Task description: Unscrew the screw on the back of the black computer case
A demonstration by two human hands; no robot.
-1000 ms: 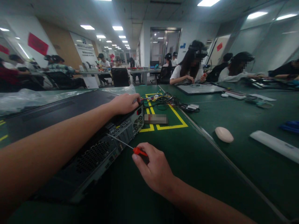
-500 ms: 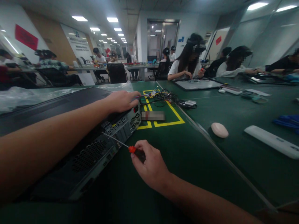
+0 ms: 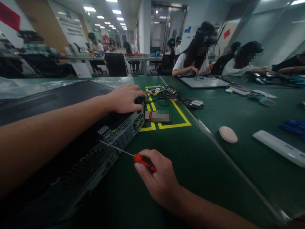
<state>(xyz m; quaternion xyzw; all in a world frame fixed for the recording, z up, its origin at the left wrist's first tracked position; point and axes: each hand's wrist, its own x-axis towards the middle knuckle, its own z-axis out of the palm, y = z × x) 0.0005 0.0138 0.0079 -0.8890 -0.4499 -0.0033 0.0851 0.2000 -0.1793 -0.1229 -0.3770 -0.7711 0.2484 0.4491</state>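
A dark computer case (image 3: 78, 90) lies on the left, its rear panel with a fan grille and slot covers facing the right. My left hand (image 3: 125, 99) rests on the case's far rear corner, thumb and fingers spread. Closed round the red and black handle of a screwdriver (image 3: 145, 162) is my right hand (image 3: 160, 179), to the right of the case. The metal shaft points left at the rear panel, near the slot covers and the perforated vent. Whether its tip touches the case cannot be made out.
Bundled cables (image 3: 171, 95) lie beyond the case near yellow tape marks (image 3: 176, 126) on the green table (image 3: 202, 178). A small labelled box (image 3: 158, 116), a pinkish oval object (image 3: 228, 134) and a long white device (image 3: 278, 148) lie rightward. Other people work across the table.
My right hand has turned slightly, so more of the screwdriver handle shows. The screwdriver has shifted a little down. My left hand stays on the case, while the whole view has tilted slightly.
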